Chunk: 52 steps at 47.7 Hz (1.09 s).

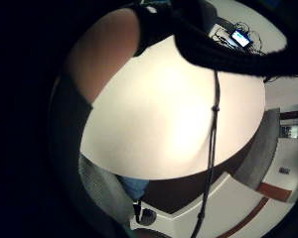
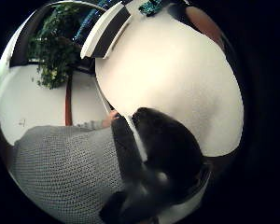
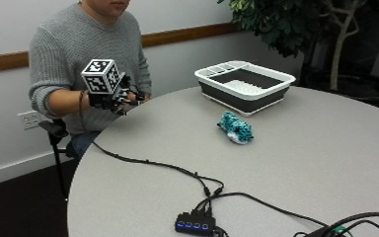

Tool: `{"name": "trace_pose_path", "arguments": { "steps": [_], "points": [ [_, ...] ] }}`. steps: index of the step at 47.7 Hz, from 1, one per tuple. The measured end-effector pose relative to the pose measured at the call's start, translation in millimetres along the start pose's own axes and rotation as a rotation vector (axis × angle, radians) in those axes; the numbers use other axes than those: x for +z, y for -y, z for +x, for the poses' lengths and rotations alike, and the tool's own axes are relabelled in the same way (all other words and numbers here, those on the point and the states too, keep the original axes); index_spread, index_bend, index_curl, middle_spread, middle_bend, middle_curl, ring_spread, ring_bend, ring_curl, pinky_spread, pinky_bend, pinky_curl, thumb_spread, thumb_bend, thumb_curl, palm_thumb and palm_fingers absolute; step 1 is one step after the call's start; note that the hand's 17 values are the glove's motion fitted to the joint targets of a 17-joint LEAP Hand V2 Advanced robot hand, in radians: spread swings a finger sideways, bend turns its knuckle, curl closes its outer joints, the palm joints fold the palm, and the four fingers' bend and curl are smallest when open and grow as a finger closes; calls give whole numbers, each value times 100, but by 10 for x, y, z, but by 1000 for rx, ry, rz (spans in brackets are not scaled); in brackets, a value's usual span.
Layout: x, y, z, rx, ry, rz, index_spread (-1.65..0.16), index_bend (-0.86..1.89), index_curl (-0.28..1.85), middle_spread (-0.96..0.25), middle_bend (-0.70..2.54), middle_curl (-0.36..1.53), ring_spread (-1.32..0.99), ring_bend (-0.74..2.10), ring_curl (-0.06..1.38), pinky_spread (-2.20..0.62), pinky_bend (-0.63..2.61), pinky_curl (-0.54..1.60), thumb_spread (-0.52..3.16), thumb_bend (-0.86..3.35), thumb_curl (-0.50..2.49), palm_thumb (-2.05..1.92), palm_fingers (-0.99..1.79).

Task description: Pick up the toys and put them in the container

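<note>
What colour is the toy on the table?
Teal with dark spots and a white end, toy; clearest in the outside view.

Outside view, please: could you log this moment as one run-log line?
gloved right hand: raised at table edge, holding nothing | toy: lying on table beside container | container: no toy visible inside

A round grey table (image 3: 321, 158) carries a teal toy (image 3: 235, 128), a dark white-rimmed container (image 3: 245, 85) and a small hub (image 3: 194, 223)
</note>
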State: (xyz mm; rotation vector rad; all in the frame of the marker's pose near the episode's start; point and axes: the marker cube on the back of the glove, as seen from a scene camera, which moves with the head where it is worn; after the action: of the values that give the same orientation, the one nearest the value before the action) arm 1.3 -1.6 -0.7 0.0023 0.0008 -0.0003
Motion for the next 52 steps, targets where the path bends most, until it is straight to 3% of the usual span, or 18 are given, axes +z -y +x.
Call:
{"name": "trace_pose_path", "arguments": {
  "steps": [9,21,29,39,44,52],
  "points": [
    [7,31,12,-12,-11,-8,-27,39,16,-12,18,9,-4,11,0,7,58,17,94,-5,1,-9,-4],
    [-110,312,-159,-67,-36,-4,-33,41,24,-15,18,16,-5,14,2,9,63,22,123,-5,3,-9,-9],
    [-500,1484,-355,-196,-36,1,-35,34,26,-15,17,19,-6,17,4,9,65,25,129,-6,5,-9,-9],
    [-582,3109,-463,-162,-107,-77,-35,17,26,-16,13,21,-9,19,9,6,71,28,133,-5,6,-9,-11],
    [-440,3579,-408,-93,-141,-126,-35,17,27,-16,12,20,-10,19,11,5,73,30,134,-5,7,-9,-12],
    [10,3837,-193,-16,-151,-204,-35,17,29,-16,12,20,-11,18,13,4,77,32,135,-5,8,-8,-12]
  ]
}}
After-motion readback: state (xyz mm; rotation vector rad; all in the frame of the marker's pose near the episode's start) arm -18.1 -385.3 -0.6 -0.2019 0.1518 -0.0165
